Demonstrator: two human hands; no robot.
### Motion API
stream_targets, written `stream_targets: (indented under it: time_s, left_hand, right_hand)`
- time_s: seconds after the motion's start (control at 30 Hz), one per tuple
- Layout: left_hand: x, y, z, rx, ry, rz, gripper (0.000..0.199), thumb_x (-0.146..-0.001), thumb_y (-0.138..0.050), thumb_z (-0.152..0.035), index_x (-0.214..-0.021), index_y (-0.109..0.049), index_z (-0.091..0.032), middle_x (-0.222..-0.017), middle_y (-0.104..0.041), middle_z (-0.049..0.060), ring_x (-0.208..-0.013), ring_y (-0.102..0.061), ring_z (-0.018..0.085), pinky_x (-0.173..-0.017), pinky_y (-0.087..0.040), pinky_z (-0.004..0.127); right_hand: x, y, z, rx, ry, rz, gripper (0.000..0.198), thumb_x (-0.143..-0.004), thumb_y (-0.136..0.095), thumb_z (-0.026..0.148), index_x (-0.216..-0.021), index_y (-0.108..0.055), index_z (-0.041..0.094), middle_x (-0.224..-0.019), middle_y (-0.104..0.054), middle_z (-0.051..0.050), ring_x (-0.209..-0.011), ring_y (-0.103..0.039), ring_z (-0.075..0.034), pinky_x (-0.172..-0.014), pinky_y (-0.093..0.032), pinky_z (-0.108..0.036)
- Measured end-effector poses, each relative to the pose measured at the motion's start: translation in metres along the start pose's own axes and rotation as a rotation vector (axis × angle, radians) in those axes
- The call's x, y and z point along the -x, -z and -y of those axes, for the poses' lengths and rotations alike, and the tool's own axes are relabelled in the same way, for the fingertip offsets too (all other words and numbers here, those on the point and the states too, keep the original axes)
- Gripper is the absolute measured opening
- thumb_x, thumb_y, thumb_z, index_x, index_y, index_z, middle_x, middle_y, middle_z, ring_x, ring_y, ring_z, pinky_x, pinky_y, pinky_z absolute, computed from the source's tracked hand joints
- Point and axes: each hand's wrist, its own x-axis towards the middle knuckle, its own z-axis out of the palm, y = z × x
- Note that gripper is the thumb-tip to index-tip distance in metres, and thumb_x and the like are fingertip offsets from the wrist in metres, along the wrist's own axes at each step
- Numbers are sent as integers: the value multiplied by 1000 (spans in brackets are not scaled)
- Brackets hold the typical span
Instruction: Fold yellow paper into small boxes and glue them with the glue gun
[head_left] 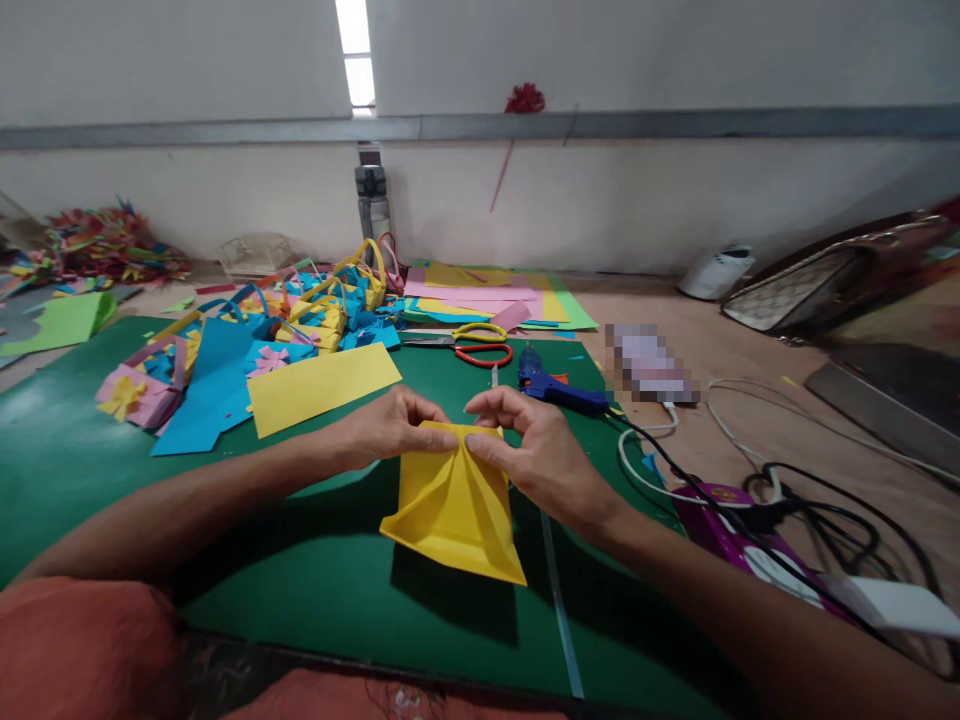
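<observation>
A folded sheet of yellow paper (454,510) is held above the green mat, its pleats fanning down from the pinched top edge. My left hand (394,428) is closed on that edge, thumb in front and fingers behind. Right beside it, my right hand (529,440) pinches the same edge, its thumb close to the left thumb. Another flat yellow sheet (326,388) lies left of my hands, partly over blue paper (202,390). Beyond my hands are scissors (480,343) with yellow and red handles. A blue glue gun (559,385) rests to their right.
Several small paper baskets (330,310) are heaped at the back left. Coloured sheets (495,295) are stacked behind the scissors. Right of the green mat (300,600) are a blurred-out phone (651,362), tangled cables (817,520) and a purple power strip (735,545). A bottle (373,215) stands by the wall.
</observation>
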Motion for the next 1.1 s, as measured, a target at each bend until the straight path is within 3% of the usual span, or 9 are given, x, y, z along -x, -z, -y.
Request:
stream_targets:
  time_s: [0.23, 0.57, 0.8, 1.1]
  left_hand:
    - [0, -3, 2, 25, 29, -10, 24, -66, -69, -36, -68, -66, -12, -60, -58, -2, -54, -45, 7, -52, -33, 18]
    - [-1, 0, 9, -115, 7, -4, 29, -69, -66, -43, -70, -66, -13, -58, -51, -4, -52, -36, 6, -49, -25, 19]
    - [0, -3, 6, -39, 3, -5, 23, -67, -68, -36, -68, -65, -13, -61, -55, -2, -54, -43, 6, -52, -30, 19]
    - [2, -3, 10, -12, -4, -43, 30, -68, -67, -42, -69, -62, -13, -58, -55, -3, -52, -48, 8, -52, -35, 19]
  right_hand:
    - [0, 0, 1, 28, -23, 40, 18, -67, -56, 13, -84, -55, 16, -72, -56, 2, -66, -52, -10, -61, -42, -23]
    - [3, -1, -4, 127, 25, 66, 19, -70, -55, 16, -88, -56, 16, -79, -60, -1, -73, -55, -12, -67, -43, -25]
    - [4, -1, -1, 145, 30, 67, 20, -69, -56, 16, -89, -56, 17, -80, -60, -1, -74, -55, -13, -68, -43, -26]
    - [5, -3, -1, -6, -26, 72, 22, -67, -56, 13, -89, -55, 17, -75, -58, 2, -69, -54, -10, -62, -42, -22]
